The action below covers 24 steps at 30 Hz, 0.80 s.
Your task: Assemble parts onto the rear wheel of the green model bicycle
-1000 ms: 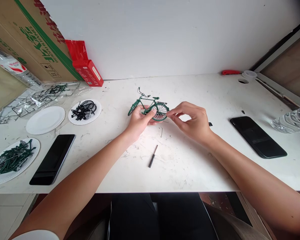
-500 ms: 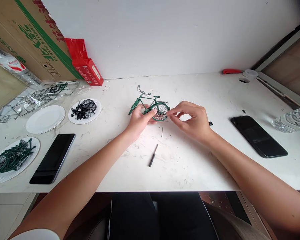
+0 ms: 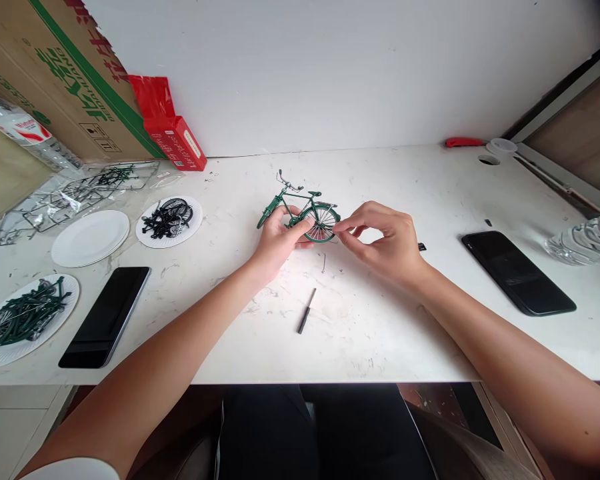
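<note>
Your left hand [image 3: 276, 241] grips the toy bicycle [image 3: 299, 197], likely for steadiness; your right hand [image 3: 386, 233] pinches at three o'clock on its rear wheel [image 3: 324, 227], contents unclear.

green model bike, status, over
Left hand gripping green bike. Right hand pinched at rear wheel. Screwdriver lying clear of both hands.

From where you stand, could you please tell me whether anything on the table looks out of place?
Mostly in order, but a thin wire lies loose between the model bicycle and the screwdriver, and a dark scrap lies just beyond the right-hand phone; both look stray, being off the plates.
</note>
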Each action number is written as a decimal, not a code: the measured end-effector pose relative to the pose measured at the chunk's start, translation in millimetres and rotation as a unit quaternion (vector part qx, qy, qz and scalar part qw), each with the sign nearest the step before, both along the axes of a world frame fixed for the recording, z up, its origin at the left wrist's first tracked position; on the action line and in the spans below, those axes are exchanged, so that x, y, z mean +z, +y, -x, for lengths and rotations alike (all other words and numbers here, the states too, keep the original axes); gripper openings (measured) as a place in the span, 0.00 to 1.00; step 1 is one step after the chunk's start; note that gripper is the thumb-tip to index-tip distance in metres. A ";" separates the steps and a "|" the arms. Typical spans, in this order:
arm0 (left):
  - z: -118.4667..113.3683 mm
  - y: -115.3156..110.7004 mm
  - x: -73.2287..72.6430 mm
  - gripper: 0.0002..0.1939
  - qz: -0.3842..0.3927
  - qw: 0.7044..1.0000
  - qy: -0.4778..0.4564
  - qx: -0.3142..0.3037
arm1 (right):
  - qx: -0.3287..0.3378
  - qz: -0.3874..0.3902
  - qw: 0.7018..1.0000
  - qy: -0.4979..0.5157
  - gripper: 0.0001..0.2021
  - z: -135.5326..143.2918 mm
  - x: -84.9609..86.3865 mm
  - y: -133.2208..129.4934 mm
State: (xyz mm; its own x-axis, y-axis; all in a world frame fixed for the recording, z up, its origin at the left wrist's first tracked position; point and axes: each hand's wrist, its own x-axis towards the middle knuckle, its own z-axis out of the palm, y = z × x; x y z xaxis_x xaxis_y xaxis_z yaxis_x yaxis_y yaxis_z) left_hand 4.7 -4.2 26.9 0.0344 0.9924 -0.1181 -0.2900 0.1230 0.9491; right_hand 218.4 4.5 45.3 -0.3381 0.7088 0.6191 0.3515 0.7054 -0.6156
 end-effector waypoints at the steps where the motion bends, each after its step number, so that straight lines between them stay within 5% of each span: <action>1: -0.1 -0.2 0.2 0.25 0.000 1.000 -0.001 0.000 | 0.002 0.001 1.000 0.001 0.06 0.1 -0.1 -0.1; 24: -1.2 0.8 -5.5 0.25 -0.015 1.000 0.020 0.014 | 0.010 0.041 0.997 -0.063 0.07 -2.2 3.7 1.5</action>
State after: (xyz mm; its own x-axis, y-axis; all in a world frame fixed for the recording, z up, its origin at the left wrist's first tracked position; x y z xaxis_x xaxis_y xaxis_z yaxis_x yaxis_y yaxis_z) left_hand 5.9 -3.5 21.4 0.0031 0.9960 -0.0890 -0.2538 0.0869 0.9633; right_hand 220.5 6.0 49.1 -0.4245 0.7477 0.5107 0.4153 0.6620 -0.6240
